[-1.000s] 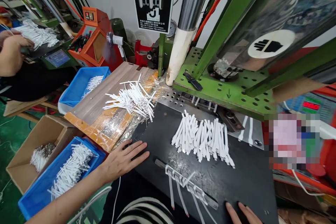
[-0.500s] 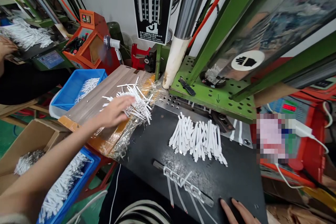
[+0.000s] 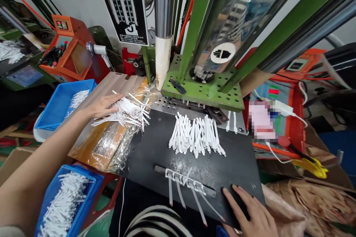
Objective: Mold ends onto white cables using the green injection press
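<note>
My left hand (image 3: pixel 104 106) reaches out to a loose pile of white strips (image 3: pixel 129 110) on the wooden board. Its fingers are stretched out along the pile's left side, touching it. My right hand (image 3: pixel 251 211) rests on the black worktop (image 3: pixel 144 148) near its front right corner, fingers apart and holding nothing. Just left of those fingertips lies a flat metal bar (image 3: pixel 210 191) with several white straps (image 3: pixel 200 207) fixed across it, their reddish-tipped ends hanging toward me. Behind the bar is a fanned row of white strips (image 3: pixel 194 135).
A green press plate (image 3: pixel 194 94) stands over the worktop's back edge. Blue bins (image 3: pixel 96 183) of white pieces sit at the left. Plastic-wrapped board (image 3: pixel 111 148) adjoins the worktop. A red control box (image 3: pixel 297 118) and crumpled brown paper (image 3: pixel 311 200) are at the right.
The view has swung right. My left hand has drawn back to the pile's left side, and the pile has shifted and spread with it. More of my right hand shows on the worktop.
</note>
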{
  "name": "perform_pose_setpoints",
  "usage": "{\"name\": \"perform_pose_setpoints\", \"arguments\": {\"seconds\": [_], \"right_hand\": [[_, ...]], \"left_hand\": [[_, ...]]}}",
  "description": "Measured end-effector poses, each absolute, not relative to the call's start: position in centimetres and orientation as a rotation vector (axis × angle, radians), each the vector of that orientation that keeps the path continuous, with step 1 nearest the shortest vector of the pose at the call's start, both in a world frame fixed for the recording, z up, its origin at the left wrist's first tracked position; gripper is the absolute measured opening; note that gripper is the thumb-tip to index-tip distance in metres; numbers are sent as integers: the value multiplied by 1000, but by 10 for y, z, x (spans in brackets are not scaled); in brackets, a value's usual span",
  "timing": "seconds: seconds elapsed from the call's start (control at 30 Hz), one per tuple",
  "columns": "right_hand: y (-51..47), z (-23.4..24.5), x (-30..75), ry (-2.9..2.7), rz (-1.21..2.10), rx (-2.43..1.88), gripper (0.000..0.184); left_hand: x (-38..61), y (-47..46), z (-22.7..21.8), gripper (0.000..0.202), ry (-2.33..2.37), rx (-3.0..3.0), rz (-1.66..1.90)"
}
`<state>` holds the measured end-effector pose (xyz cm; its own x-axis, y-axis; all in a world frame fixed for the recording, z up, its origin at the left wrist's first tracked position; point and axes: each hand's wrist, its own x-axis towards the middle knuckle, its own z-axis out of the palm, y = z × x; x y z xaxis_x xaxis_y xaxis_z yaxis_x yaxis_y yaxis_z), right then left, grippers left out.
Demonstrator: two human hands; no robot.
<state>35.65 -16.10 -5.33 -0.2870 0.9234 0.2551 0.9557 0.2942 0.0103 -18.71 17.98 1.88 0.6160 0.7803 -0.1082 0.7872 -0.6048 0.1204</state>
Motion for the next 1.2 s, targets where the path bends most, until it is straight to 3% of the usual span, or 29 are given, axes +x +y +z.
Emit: {"name": "perform_pose_setpoints", "arguments": {"seconds": [0.2, 0.43, 0.57, 0.73, 0.8, 0.9, 1.03, 1.2], "right_hand": [[-162, -50, 352, -2293, -103, -1792, 71], [-164, -49, 348, -2345, -120, -1774, 60], [-164, -41, 347, -2308, -37, -1786, 58], [-157, -12, 339, -2237, 364, -1693, 63], [-148, -6, 328, -2161, 464, -1609, 55], [-129, -6, 307, -2085, 473, -1478, 36], [-106, -8, 299, -2118, 523, -1313, 27], [-68, 4, 305, -2274, 894, -1184, 32]], "left_hand": [[-177, 133, 3, 98, 1299, 2785, 29], [-142, 119, 2, 57, 1125, 2901, 105], [-130, 128, -3, 51, 947, 2981, 126], [-112, 127, 8, 67, 1126, 3156, 79], [-97, 107, 16, 74, 1129, 3151, 192], [-64, 55, 22, 53, 866, 3029, 406], [-19, -10, 8, 28, 791, 2860, 291], [-2, -21, -4, 28, 737, 2718, 202]]}}
